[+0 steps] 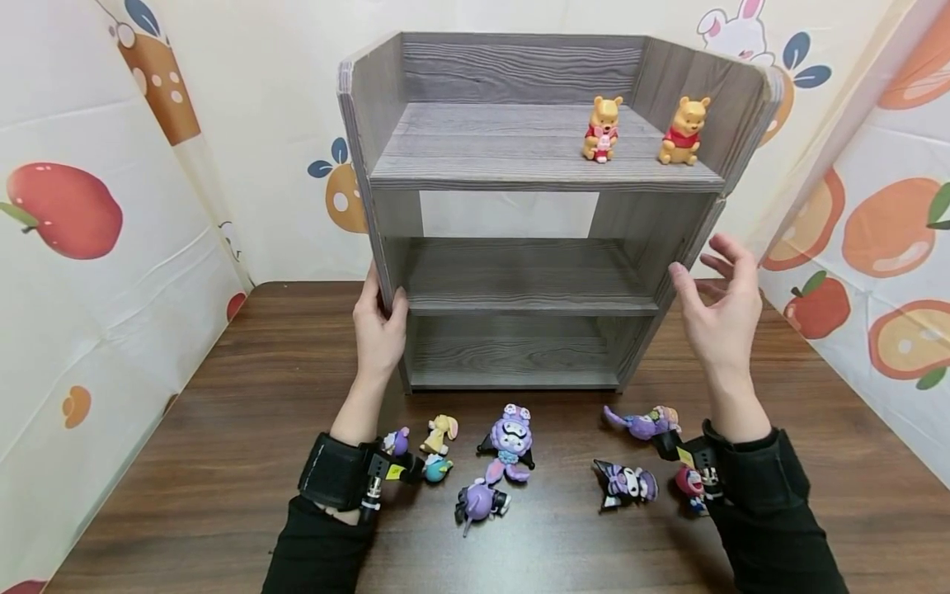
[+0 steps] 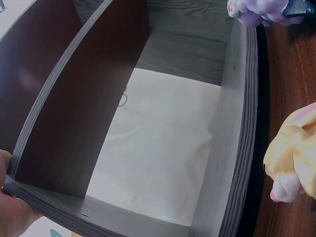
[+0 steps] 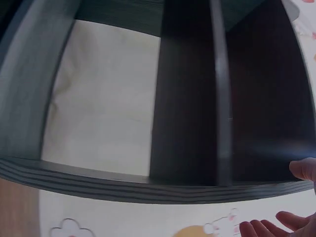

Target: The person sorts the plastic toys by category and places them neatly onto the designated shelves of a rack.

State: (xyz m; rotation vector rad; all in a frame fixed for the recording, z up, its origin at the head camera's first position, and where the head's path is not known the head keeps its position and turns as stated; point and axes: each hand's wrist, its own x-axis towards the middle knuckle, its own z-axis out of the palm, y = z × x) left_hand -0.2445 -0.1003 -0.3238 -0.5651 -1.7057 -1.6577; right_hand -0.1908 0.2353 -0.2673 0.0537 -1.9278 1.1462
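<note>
Brown wood table (image 1: pixel 223 412) under the grey wood-grain shelf (image 1: pixel 482 144), w/ fruit-print cloth (image 1: pixel 252 99) behind shelf & off to both sides of it. Shelf upright, three boards high, back partly open, cloth visible thru gap betw. top & mid boards. On top board, toward shelf's R: bear w/ pink bit at chest (image 1: pixel 601 132), then, nearer shelf's R panel, red-shirted bear (image 1: pixel 684 136), both upright. At shelf's L panel, approx. mid-board height: L hand (image 1: pixel 380 330), gripping front edge, thumb on inner side, other fingers round outer side; can't tell if those are spread or together. At shelf's R panel, approx. same height: R hand (image 1: pixel 720 305), fingers spread & loosely bent, thumb well apart from them, tip at panel's front edge; can't tell if touching. On table in front of shelf's L part: small purple fig. (image 1: pixel 399 441), partly behind L wrist cam (image 1: pixel 374 477), plus yellow long-eared fig. (image 1: pixel 439 433) & teal fig. (image 1: pixel 438 468). In front of shelf's middle: white-faced purple fig. (image 1: pixel 510 436); farther out from shelf, purple-and-black fig. (image 1: pixel 481 500). In front of shelf's R part: long purple fig. (image 1: pixel 644 424), lying; farther out, black-and-white fig. (image 1: pixel 626 483), lying, & red fig. (image 1: pixel 688 480), just beside R wrist strap (image 1: pixel 757 474).
</note>
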